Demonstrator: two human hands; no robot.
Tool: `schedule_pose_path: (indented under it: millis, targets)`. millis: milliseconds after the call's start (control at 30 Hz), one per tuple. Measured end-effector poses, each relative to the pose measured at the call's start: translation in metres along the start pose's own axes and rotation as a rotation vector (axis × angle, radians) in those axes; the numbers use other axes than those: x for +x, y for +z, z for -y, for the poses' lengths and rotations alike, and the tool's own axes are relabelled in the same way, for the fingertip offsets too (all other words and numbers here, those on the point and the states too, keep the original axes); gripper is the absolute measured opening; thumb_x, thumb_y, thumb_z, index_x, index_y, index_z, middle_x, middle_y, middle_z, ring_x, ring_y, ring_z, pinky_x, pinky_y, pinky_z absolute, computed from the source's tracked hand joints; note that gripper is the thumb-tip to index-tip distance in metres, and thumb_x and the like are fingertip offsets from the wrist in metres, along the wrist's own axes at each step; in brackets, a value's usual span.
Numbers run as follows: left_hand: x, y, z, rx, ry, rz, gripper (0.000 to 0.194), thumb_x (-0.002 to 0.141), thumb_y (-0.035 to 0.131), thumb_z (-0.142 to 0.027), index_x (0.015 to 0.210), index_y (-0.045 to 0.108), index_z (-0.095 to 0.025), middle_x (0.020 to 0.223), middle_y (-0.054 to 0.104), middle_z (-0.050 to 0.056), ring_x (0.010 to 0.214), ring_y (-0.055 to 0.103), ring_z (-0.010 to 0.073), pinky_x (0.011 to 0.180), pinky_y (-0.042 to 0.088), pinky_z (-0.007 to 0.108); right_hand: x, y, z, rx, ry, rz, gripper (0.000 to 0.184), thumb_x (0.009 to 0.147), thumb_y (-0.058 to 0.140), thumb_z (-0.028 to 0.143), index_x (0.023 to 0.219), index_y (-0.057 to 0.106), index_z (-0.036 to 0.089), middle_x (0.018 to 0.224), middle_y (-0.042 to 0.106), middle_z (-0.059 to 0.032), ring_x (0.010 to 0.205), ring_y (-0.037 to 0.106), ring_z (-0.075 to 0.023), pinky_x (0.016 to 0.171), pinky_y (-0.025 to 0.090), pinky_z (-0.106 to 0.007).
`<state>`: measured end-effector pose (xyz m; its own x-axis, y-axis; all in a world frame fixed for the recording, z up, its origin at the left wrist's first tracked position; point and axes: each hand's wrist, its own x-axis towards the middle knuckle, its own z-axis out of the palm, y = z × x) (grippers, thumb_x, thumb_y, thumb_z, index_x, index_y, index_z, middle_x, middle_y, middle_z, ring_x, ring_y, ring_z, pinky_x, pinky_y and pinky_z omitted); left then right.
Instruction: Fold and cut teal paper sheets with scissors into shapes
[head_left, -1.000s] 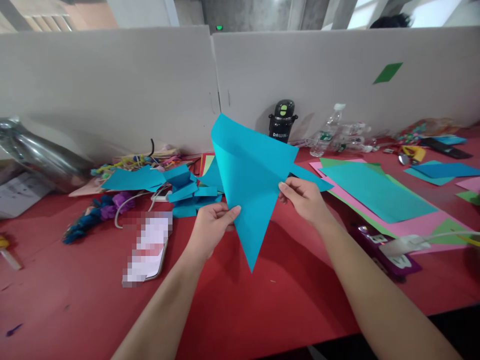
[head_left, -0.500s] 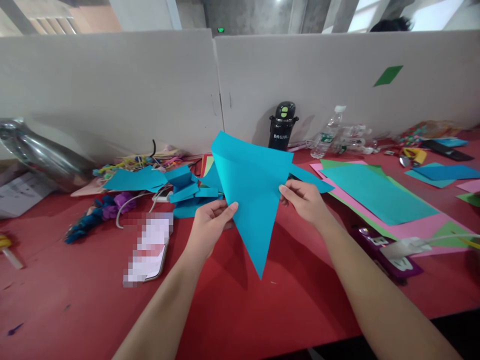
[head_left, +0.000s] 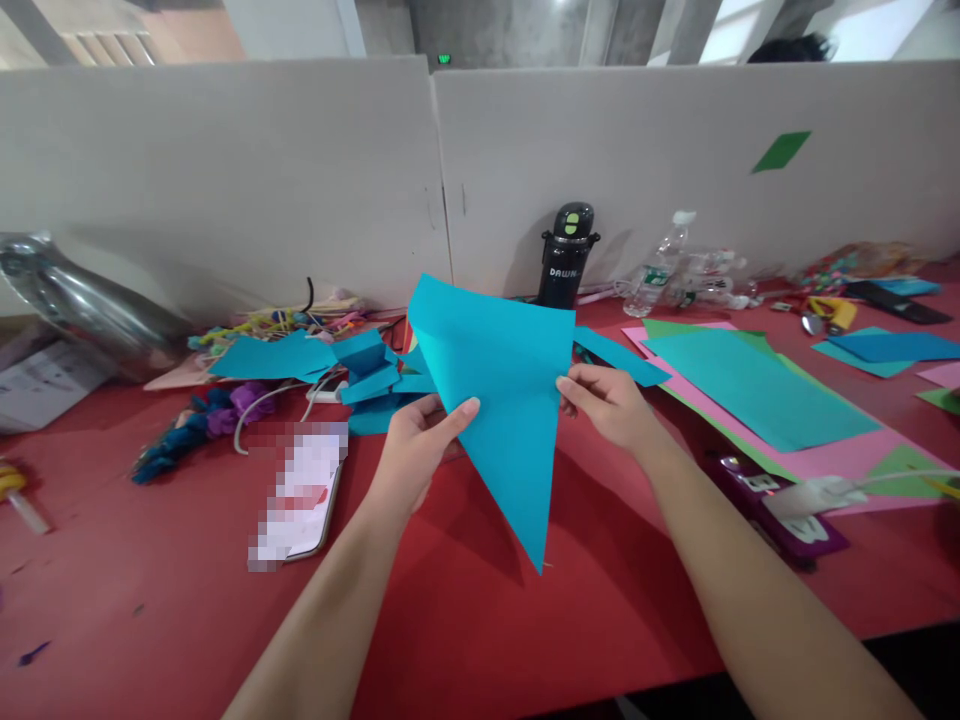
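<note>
I hold a blue paper sheet (head_left: 499, 400), folded into a long triangle, just above the red table (head_left: 480, 620). Its point hangs down toward me and touches or nearly touches the table. My left hand (head_left: 416, 450) pinches the sheet's left edge with thumb on the front. My right hand (head_left: 607, 405) pinches its right edge. Behind the sheet lies a heap of folded blue paper pieces (head_left: 352, 370).
A phone (head_left: 300, 490) lies left of my left hand. A black flask (head_left: 566, 258) and plastic bottles (head_left: 664, 265) stand by the grey partition (head_left: 225, 180). Teal, green and pink sheets (head_left: 757, 390) lie at right, with a white plug and cable (head_left: 810, 492). Craft scraps (head_left: 202, 425) lie at left.
The blue sheet has dropped lower and tilted; its top edge sank and its point swung to the right and nearer the table. Both hands keep their grip.
</note>
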<state>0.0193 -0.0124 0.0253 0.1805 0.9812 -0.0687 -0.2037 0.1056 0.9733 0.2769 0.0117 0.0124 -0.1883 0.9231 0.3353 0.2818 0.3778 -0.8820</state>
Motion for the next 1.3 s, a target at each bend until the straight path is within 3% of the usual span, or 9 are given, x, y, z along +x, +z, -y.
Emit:
schedule_pose_path:
  millis: [233,367,500,667,800,967,1100,1300]
  targets:
    - [0.0033,-0.0027,0.0037,-0.030,0.061,-0.016,0.045,0.076,0.083,-0.036,0.114,0.072,-0.015,0.125,0.072,0.014,0.115,0.067,0.0318,0.099,0.057,0.046,-0.0016,0.0039,0.0038,0.007,0.016,0.056,0.035,0.096,0.059,0.042,0.069,0.060,0.020,0.068,0.063,-0.0008,0.063,0.061,-0.0151,0.064,0.049,-0.030]
    - [0.0041,-0.0051,0.0020,-0.003,0.066,-0.014,0.044,0.078,0.081,-0.039,0.114,0.073,-0.016,0.122,0.073,0.013,0.110,0.070,0.0313,0.092,0.060,0.045,-0.0014,0.0023,0.0033,0.008,0.026,0.053,0.035,0.096,0.059,0.043,0.069,0.060,0.020,0.068,0.063,-0.0012,0.063,0.061,-0.0153,0.064,0.050,-0.030]
    - [0.0043,-0.0062,-0.0010,0.037,0.079,-0.042,0.046,0.075,0.082,-0.044,0.111,0.074,-0.016,0.112,0.076,0.013,0.100,0.073,0.0314,0.082,0.063,0.045,-0.0014,0.0009,0.0030,0.004,0.030,0.047,0.036,0.096,0.059,0.044,0.069,0.061,0.020,0.068,0.063,-0.0014,0.063,0.061,-0.0155,0.064,0.049,-0.031]
    - [0.0043,-0.0077,-0.0007,0.137,0.127,-0.143,0.032,0.075,0.082,-0.046,0.081,0.074,-0.016,0.086,0.078,0.009,0.078,0.075,0.0262,0.073,0.064,0.039,-0.0008,-0.0003,0.0038,0.008,0.035,0.044,0.037,0.095,0.060,0.046,0.068,0.061,0.020,0.067,0.064,-0.0017,0.063,0.060,-0.0156,0.064,0.049,-0.031]
    - [0.0039,-0.0089,0.0013,0.198,0.141,-0.165,0.035,0.081,0.074,-0.051,0.071,0.070,-0.017,0.070,0.072,0.005,0.066,0.071,0.0233,0.063,0.062,0.036,-0.0001,-0.0008,0.0033,0.015,0.032,0.038,0.037,0.095,0.060,0.046,0.068,0.061,0.020,0.066,0.064,-0.0015,0.062,0.060,-0.0154,0.064,0.049,-0.031]
    - [0.0037,-0.0093,-0.0009,0.168,0.225,-0.151,0.025,0.080,0.077,-0.043,0.075,0.072,-0.019,0.075,0.071,0.002,0.075,0.069,0.0203,0.073,0.060,0.033,0.0001,0.0002,0.0006,0.023,0.029,0.044,0.037,0.095,0.060,0.046,0.068,0.061,0.020,0.066,0.064,-0.0012,0.062,0.060,-0.0151,0.063,0.049,-0.030]
    - [0.0039,-0.0089,-0.0048,0.082,0.192,-0.160,0.026,0.077,0.080,-0.043,0.086,0.075,-0.018,0.085,0.074,0.005,0.079,0.070,0.0213,0.076,0.060,0.035,-0.0005,-0.0005,0.0008,0.015,0.040,0.042,0.037,0.094,0.061,0.046,0.068,0.061,0.020,0.066,0.064,-0.0014,0.062,0.060,-0.0154,0.064,0.049,-0.031]
    - [0.0053,-0.0099,-0.0045,0.009,0.163,-0.194,0.024,0.075,0.081,-0.041,0.070,0.073,-0.018,0.075,0.070,0.004,0.071,0.067,0.0204,0.072,0.060,0.037,-0.0001,-0.0017,0.0012,0.003,0.028,0.054,0.037,0.095,0.059,0.046,0.069,0.061,0.020,0.067,0.064,-0.0013,0.063,0.060,-0.0154,0.064,0.048,-0.031]
